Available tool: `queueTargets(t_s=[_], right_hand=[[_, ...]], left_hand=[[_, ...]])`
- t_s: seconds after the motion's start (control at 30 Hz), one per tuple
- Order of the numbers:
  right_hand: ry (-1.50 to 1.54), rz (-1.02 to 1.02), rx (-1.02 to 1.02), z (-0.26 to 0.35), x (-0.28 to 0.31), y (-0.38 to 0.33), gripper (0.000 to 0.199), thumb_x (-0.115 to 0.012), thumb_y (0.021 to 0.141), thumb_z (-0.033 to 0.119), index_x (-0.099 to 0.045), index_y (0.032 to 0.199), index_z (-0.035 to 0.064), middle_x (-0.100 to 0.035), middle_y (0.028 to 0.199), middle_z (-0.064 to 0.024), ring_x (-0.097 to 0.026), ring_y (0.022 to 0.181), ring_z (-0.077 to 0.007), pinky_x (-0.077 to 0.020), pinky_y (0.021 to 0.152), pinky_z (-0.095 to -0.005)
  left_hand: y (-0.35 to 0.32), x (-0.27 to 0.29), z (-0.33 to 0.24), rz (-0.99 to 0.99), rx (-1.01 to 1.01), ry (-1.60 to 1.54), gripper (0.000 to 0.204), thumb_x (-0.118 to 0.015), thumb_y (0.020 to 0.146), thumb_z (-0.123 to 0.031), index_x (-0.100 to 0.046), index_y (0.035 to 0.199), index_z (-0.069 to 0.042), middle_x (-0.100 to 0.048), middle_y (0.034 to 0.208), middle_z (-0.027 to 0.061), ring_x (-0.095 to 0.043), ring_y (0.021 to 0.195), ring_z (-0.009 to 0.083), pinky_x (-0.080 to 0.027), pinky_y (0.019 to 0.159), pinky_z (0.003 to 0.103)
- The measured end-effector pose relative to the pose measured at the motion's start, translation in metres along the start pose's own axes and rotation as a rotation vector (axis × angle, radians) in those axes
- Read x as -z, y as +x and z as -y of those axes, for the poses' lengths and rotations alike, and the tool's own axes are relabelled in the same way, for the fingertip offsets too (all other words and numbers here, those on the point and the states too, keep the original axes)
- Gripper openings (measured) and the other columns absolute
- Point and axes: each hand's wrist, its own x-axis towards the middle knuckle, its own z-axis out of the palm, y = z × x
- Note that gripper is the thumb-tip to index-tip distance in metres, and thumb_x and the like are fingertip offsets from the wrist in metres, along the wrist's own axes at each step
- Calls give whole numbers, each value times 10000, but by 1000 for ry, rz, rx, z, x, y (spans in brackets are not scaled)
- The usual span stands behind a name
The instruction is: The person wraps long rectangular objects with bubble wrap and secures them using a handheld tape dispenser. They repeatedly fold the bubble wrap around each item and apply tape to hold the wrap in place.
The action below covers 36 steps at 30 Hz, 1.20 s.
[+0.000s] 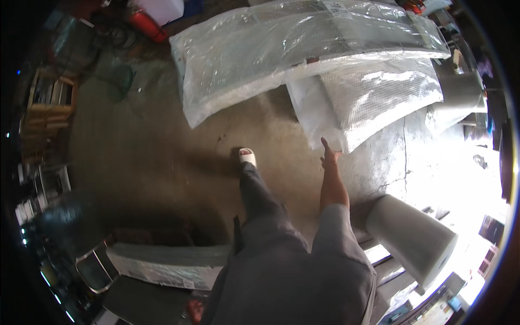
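My right hand (329, 155) stretches forward, fingers apart and holding nothing, its fingertips just at the near corner of a flat bubble-wrapped package (379, 97) lying on the concrete floor. On top of that package, running left to right, rests a long panel wrapped in clear plastic (303, 49). My left hand is out of sight. A grey sleeve covers my right upper arm, and my foot in a white sandal (247, 157) steps forward left of the hand.
A thick pale roll of wrapping material (414, 241) lies at the right near my hip, another roll (460, 92) stands farther right. A wrapped long box (162, 265) sits at lower left, a wooden shelf (49, 103) at the left, a red cylinder (146, 24) at the back.
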Motion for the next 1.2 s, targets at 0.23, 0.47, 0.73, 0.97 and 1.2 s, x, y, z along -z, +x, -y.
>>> queueTargets(t_s=[0.23, 0.47, 0.73, 0.97, 1.2], right_hand=[[187, 189, 214, 5, -45, 54, 1186, -907, 785, 238, -97, 1646, 133, -325, 1624, -155, -268, 1520, -351, -296, 1166, -571], [64, 185, 292, -26, -77, -30, 564, -754, 902, 220, -563, 1345, -72, -663, 1194, -123, -633, 1077, -268, -466, 992, -374], [62, 217, 246, -67, -111, -245, 454, -763, 900, 252, -660, 1239, -33, -709, 1086, -74, -650, 1007, -198, -494, 920, -329], [315, -25, 366, -150, -220, -373, 277, -627, 1018, 196, -669, 1195, -12, -700, 1082, -56, -619, 972, -139, -490, 869, -314], [610, -210, 119, -142, -274, -452, 475, -588, 1064, 412, -587, 1330, 19, -682, 1189, -47, -621, 1033, -157, -500, 911, -308]], left_hand=[[89, -18, -299, -137, -218, 374, 498, -645, 962, -404, -549, 1408, -205, -675, 1113, 33, -665, 893, 205, -524, 726, 443], [112, -172, -484, 312, -1041, 1162, 528, -686, 993, -332, -555, 1420, -50, -668, 1224, 133, -644, 1117, 264, -497, 1012, 421], [147, -392, -670, 776, -859, 1242, 489, -681, 994, -303, -598, 1395, -35, -703, 1228, 136, -653, 1154, 232, -491, 1010, 366], [188, -570, -713, 1049, -770, 1462, 518, -615, 1013, -435, -593, 1391, -82, -694, 1223, 73, -662, 1022, 175, -520, 867, 317], [184, -690, -602, 1156, -71, 1093, 989, -559, 881, -787, -359, 1571, -107, -498, 1484, 212, -495, 1335, 364, -488, 1010, 539]])
